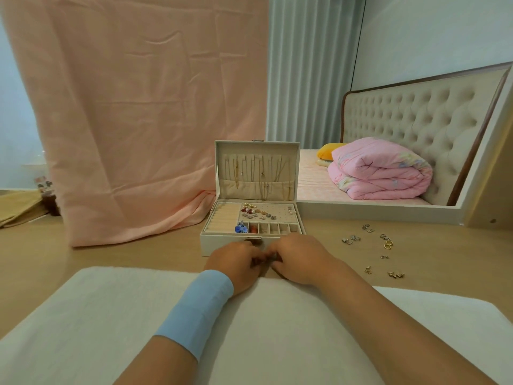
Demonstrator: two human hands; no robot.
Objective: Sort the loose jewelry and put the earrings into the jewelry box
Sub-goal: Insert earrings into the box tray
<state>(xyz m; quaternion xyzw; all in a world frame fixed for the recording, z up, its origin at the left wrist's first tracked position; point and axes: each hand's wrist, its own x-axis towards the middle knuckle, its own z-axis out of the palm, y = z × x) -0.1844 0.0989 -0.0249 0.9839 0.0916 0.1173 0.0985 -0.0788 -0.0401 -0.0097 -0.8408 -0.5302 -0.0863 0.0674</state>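
Hands: our left hand [236, 259] and right hand [298, 258] pinch one small earring [267, 258] together.
Handling: light, fiddly; we'd grip its body.
Box: jewelry box [222, 243] open.

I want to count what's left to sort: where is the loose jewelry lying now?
In the head view, the small gold and silver loose jewelry lies scattered on the wooden floor, right of the open cream jewelry box.

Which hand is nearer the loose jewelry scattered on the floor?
Right. The right hand sits just left of the loose jewelry; the left hand lies farther left, beyond the right hand, in front of the jewelry box.
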